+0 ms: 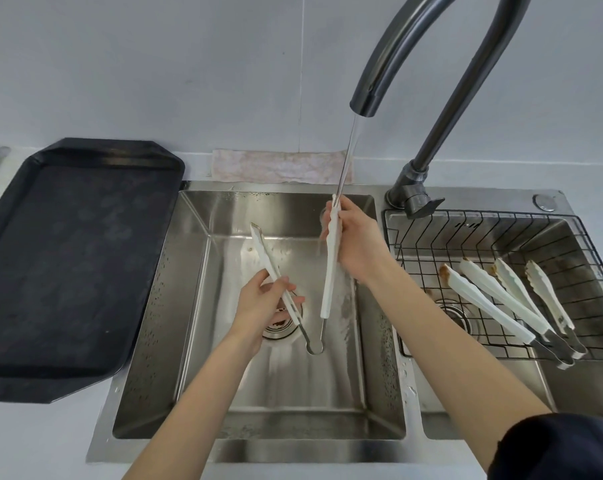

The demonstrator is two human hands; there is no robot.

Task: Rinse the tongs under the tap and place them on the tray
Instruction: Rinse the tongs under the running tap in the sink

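White tongs (330, 271) with a metal hinge are spread wide in a V over the left sink basin (203, 341). My left hand (262, 308) grips the left arm near the hinge. My right hand (357, 240) holds the right arm upright near its tip. Water runs from the dark tap (366, 102) onto that tip. The black tray (68, 258) lies on the counter left of the sink, with nothing on it.
A wire basket (431, 244) sits in the right basin and holds two more white tongs (497, 296) with brown stains at the tips. A pinkish cloth (279, 166) lies behind the sink against the wall. The drain (279, 327) is under my left hand.
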